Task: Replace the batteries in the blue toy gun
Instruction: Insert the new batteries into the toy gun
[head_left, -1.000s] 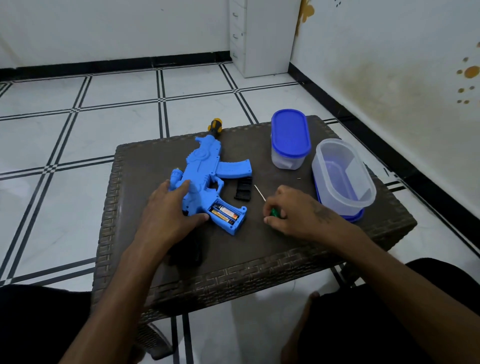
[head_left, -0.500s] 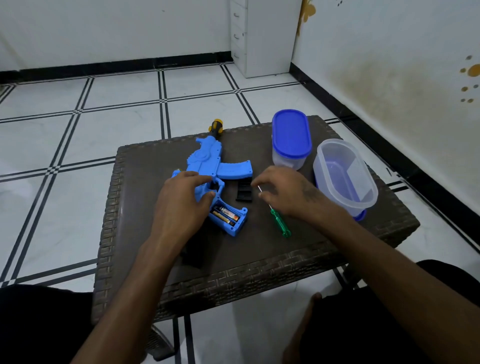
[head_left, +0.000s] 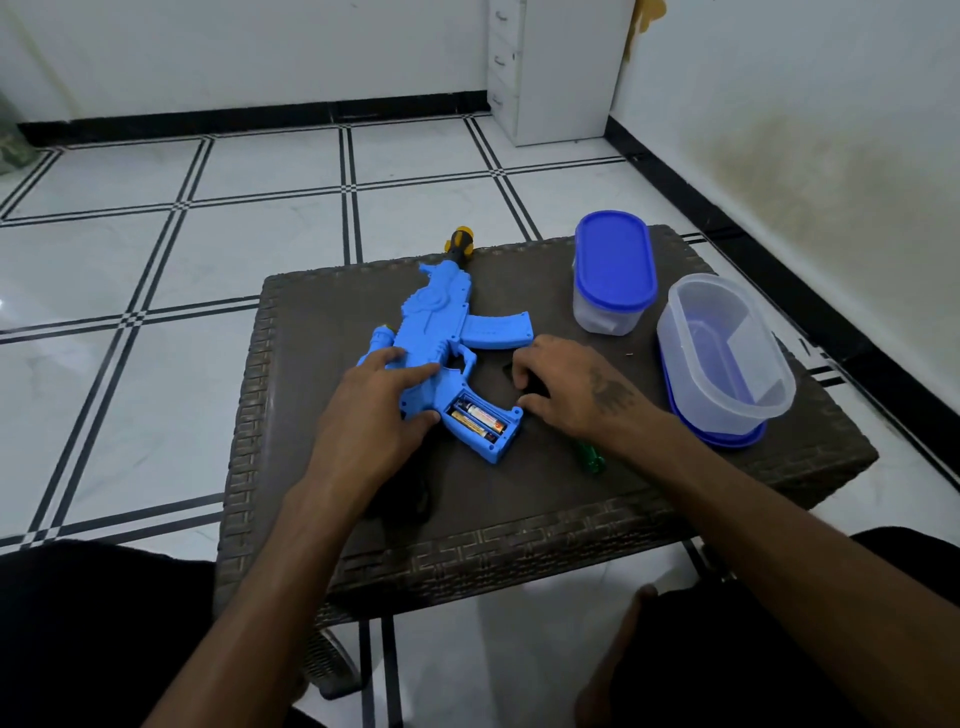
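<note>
Both hands rest on the dark woven wicker surface (head_left: 519, 519). Left hand (head_left: 374, 405), fingers spread, presses the blue plastic toy gun (head_left: 441, 332), its grip compartment open on two batteries (head_left: 478, 418). Right hand (head_left: 571, 384) curls its fingers around a small black cover piece (head_left: 511, 371); a green-handled screwdriver (head_left: 589, 457) lies beneath the wrist.
</note>
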